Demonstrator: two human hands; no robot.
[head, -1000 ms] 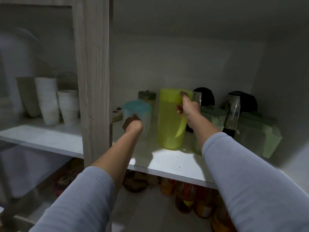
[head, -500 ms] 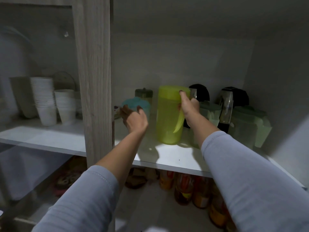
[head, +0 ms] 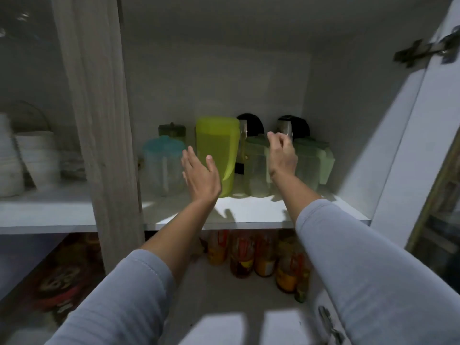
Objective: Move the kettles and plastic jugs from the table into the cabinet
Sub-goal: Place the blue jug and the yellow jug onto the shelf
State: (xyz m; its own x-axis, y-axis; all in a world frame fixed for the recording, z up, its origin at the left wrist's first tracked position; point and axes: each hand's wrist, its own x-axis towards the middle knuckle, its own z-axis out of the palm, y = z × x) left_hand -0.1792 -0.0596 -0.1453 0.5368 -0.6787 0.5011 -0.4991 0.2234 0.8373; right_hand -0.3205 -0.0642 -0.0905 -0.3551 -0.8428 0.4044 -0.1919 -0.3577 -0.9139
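Note:
A yellow-green plastic jug stands upright on the white cabinet shelf. Left of it is a clear jug with a blue lid. To its right stand two pale green jugs, with two steel-and-black kettles behind them. My left hand is open, fingers spread, just in front of the yellow-green jug and holding nothing. My right hand is open with curled fingers in front of the pale green jugs, also holding nothing.
A wooden post divides the cabinet. Stacked white cups sit on the left shelf behind glass. Several bottles stand on the lower shelf. The open cabinet door with a hinge is at the right.
My right hand let go of the yellow-green jug's handle and moved right. My left hand left the blue-lidded jug and drew back, open. The view has pulled away from the shelf.

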